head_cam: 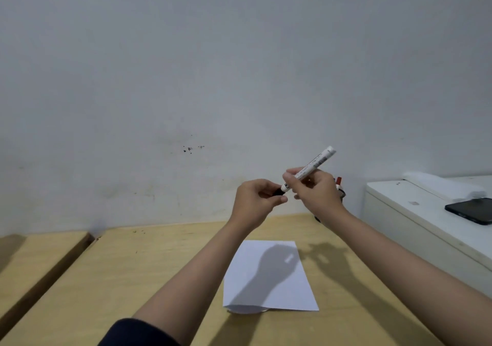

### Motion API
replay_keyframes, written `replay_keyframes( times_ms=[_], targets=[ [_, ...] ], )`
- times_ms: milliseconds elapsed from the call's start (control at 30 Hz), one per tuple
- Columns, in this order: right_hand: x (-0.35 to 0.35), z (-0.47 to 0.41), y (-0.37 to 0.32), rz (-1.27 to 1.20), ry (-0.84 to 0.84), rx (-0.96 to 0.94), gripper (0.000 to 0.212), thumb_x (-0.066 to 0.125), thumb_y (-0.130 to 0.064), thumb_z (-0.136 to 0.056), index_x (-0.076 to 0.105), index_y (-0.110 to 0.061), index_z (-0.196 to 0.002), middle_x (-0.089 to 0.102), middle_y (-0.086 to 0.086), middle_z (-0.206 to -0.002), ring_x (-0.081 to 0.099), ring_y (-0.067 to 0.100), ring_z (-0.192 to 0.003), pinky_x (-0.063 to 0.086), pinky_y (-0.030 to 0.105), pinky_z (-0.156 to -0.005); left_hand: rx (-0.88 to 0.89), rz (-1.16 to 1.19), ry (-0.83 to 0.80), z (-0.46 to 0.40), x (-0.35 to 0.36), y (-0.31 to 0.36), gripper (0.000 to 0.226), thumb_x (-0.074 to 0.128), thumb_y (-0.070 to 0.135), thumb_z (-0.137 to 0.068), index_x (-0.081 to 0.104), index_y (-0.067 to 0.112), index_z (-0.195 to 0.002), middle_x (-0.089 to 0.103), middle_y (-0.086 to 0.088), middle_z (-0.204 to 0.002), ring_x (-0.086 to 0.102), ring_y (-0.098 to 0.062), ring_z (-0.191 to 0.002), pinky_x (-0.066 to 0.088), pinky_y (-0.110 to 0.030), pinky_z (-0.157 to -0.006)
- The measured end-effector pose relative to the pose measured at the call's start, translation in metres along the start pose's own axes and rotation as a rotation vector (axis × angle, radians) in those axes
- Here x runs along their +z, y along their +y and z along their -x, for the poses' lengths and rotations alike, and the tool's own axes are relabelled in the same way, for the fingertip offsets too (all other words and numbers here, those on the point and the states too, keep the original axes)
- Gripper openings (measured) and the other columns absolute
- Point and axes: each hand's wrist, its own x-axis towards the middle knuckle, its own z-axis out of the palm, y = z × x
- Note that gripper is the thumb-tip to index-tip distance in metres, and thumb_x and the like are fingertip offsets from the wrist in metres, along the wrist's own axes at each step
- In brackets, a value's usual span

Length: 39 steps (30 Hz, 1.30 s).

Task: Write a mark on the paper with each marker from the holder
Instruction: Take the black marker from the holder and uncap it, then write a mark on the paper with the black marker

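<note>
White marker (308, 169) gripped in my right hand (315, 192), left hand (255, 202) pinching its black cap (278, 191) to uncap, above the blank paper (271, 276).

Dark phone (472, 210) on a white cabinet (415, 220), beside the wooden table (127, 271).

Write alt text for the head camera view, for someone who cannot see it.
Two bare hands hold a white marker up above a wooden table: the right hand grips the barrel while the left hand pinches its black cap. A white sheet of paper lies unmarked below, a red-capped marker peeks out behind the right hand, and a dark phone rests on a white unit at right.
</note>
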Motion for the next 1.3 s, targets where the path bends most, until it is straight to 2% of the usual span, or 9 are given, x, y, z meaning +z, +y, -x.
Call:
replay_keyframes(
  times_ms=[100, 233, 367, 533, 667, 767, 833, 1067, 1300],
  targets=[
    [-0.001, 0.003, 0.002, 0.008, -0.084, 0.010, 0.010, 0.068, -0.022, -0.084, 0.068, -0.017, -0.076, 0.069, 0.001, -0.069, 0.062, 0.017, -0.064, 0.056, 0.029, -0.063, 0.005, -0.035, 0.006, 0.002, 0.000, -0.003, 0.017, 0.077, 0.007, -0.070, 0.073, 0.008, -0.086, 0.072, 0.001, -0.076, 0.068, -0.011, -0.072, 0.056, -0.021, -0.071],
    [-0.005, -0.001, 0.011, 0.039, -0.171, -0.010, 0.010, 0.066, -0.019, -0.086, 0.069, -0.013, -0.078, 0.070, 0.006, -0.072, 0.066, 0.023, -0.072, 0.058, 0.038, -0.074, 0.004, -0.100, -0.063, 0.002, -0.001, -0.010, 0.012, 0.072, 0.009, -0.077, 0.073, 0.007, -0.088, 0.070, 0.002, -0.071, 0.065, -0.011, -0.068, 0.052, -0.022, -0.068],
    [-0.004, -0.001, 0.018, -0.006, -0.225, -0.020, 0.009, 0.064, -0.013, -0.087, 0.067, -0.005, -0.085, 0.068, 0.007, -0.075, 0.066, 0.015, -0.072, 0.058, 0.030, -0.073, -0.020, -0.107, -0.131, -0.001, -0.007, -0.018, 0.012, 0.065, 0.007, -0.082, 0.071, 0.005, -0.092, 0.070, -0.004, -0.073, 0.064, -0.016, -0.070, 0.054, -0.028, -0.075],
    [-0.008, -0.010, 0.028, -0.161, -0.182, 0.063, 0.015, 0.057, -0.006, -0.090, 0.067, -0.016, -0.087, 0.065, 0.005, -0.083, 0.064, 0.011, -0.080, 0.057, 0.022, -0.069, -0.115, -0.154, -0.146, -0.014, -0.031, -0.047, 0.019, 0.061, 0.004, -0.085, 0.069, 0.001, -0.102, 0.070, -0.008, -0.082, 0.062, -0.016, -0.076, 0.050, -0.025, -0.078],
    [-0.007, -0.017, 0.051, -0.104, -0.174, 0.120, 0.019, 0.056, -0.007, -0.091, 0.066, -0.023, -0.089, 0.067, 0.005, -0.084, 0.062, 0.013, -0.080, 0.053, 0.019, -0.060, -0.220, -0.273, -0.093, -0.029, -0.050, -0.086, 0.022, 0.066, 0.005, -0.082, 0.071, 0.007, -0.103, 0.071, -0.008, -0.093, 0.064, -0.017, -0.087, 0.049, -0.024, -0.082],
    [0.002, -0.019, 0.071, -0.081, -0.178, 0.157, 0.018, 0.057, -0.008, -0.091, 0.066, -0.023, -0.088, 0.068, 0.003, -0.079, 0.064, 0.010, -0.074, 0.053, 0.019, -0.058, -0.308, -0.365, -0.074, -0.040, -0.055, -0.110, 0.015, 0.074, 0.003, -0.072, 0.070, 0.007, -0.086, 0.060, 0.000, -0.066, 0.057, -0.013, -0.063, 0.042, -0.007, -0.055],
    [0.008, -0.020, 0.083, -0.057, -0.193, 0.173, 0.017, 0.057, -0.007, -0.091, 0.067, -0.021, -0.089, 0.067, 0.001, -0.075, 0.063, 0.007, -0.071, 0.053, 0.021, -0.060, -0.358, -0.415, -0.085, -0.047, -0.056, -0.124, 0.013, 0.074, 0.000, -0.068, 0.068, 0.009, -0.075, 0.055, 0.003, -0.059, 0.050, -0.010, -0.055, 0.037, -0.008, -0.042],
    [0.028, -0.025, 0.113, -0.021, -0.261, 0.216, 0.011, 0.059, -0.008, -0.090, 0.066, -0.016, -0.090, 0.065, 0.003, -0.074, 0.061, 0.010, -0.068, 0.052, 0.023, -0.060, -0.452, -0.564, -0.183, -0.059, -0.048, -0.173, 0.021, 0.067, 0.001, -0.075, 0.074, 0.005, -0.095, 0.074, -0.015, -0.097, 0.059, -0.016, -0.080, 0.043, -0.023, -0.069],
    [0.045, -0.022, 0.131, -0.080, -0.235, 0.264, 0.012, 0.063, -0.008, -0.087, 0.066, -0.014, -0.078, 0.066, 0.008, -0.072, 0.064, 0.005, -0.056, 0.055, 0.020, -0.055, -0.504, -0.499, -0.170, -0.059, -0.054, -0.191, 0.039, 0.065, 0.004, -0.075, 0.066, 0.009, -0.114, 0.072, -0.012, -0.097, 0.064, -0.022, -0.092, 0.043, -0.023, -0.076]
  ],
)
